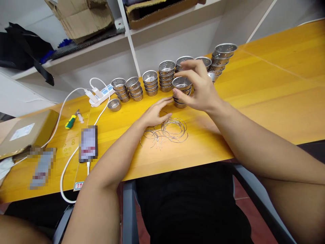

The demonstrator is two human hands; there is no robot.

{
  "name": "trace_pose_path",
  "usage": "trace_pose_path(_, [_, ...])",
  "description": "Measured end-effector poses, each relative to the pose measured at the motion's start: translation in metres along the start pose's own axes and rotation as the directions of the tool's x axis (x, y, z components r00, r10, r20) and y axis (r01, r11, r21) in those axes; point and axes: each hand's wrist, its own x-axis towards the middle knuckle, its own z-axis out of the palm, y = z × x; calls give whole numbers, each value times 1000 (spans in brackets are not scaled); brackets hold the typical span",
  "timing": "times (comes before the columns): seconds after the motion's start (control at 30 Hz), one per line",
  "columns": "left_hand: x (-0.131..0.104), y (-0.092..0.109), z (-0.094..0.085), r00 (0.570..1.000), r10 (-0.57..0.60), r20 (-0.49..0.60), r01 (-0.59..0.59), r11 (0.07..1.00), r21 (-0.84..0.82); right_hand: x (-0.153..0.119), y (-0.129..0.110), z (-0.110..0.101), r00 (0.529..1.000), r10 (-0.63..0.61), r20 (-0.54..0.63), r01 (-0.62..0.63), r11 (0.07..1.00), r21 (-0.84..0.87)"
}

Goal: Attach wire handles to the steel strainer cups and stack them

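My right hand (200,86) is raised at the front stack of perforated metal cups (180,104). Its thumb and fingers are spread apart around the upper cups, and I cannot tell whether they touch the metal. My left hand (157,113) rests low over the table with fingers stretched out, the fingertips close to the base of that same stack. Just under and beside it lie loose loops and curved pieces of thin metal wire (175,130). Further stacks of cups (166,76) stand in a row behind, partly hidden by my right hand.
A single cup (114,105) sits left of the row, near a white power strip (103,95) with cables. On the left are a phone (88,144), a green-and-yellow screwdriver (71,121), and a cardboard box (30,132). Shelves (172,25) rise behind the table.
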Motion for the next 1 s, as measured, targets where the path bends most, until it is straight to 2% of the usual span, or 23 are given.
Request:
trace_pose_path(0.07, [0,-2,1,1000,2,9,-2,1000,-11,-4,-15,8,991,-103,90,98,993,60])
trace_pose_path(0.17, [0,-5,-1,999,-43,-29,44,999,5,-10,-21,33,905,-299,304,253,950,182])
trace_pose_path(0.23, [-1,-8,-6,995,-68,-73,72,996,50,-12,-18,49,858,-356,371,294,932,213])
trace_pose_path(0.27, [-2,-9,-9,993,-76,-95,83,994,74,-13,-15,56,852,-365,375,301,928,219])
trace_pose_path(0.47, [-3,-11,-20,967,-106,-233,148,974,172,-14,-2,71,918,-249,309,168,949,266])
trace_pose_path(0.6, [-6,-7,-22,921,-82,-380,178,958,225,-17,5,75,900,-187,393,110,971,211])
trace_pose_path(0.7, [-8,-5,-30,895,-19,-446,160,947,279,-18,8,76,881,-155,448,90,983,162])
trace_pose_path(0.77, [-8,-9,-45,853,32,-521,145,944,295,-18,9,75,874,-122,471,74,990,120])
trace_pose_path(0.8, [-8,-13,-55,809,44,-586,156,945,287,-18,9,74,872,-105,479,65,993,99])
trace_pose_path(0.87, [-9,-28,-83,690,27,-724,226,942,250,-17,10,73,868,-70,491,46,997,61])
trace_pose_path(0.93, [-15,-49,-115,588,25,-808,279,932,232,-17,11,72,867,-30,497,22,999,23])
trace_pose_path(1.0, [-27,-72,-145,545,7,-838,324,920,219,-17,11,71,867,3,499,-2,1000,-1])
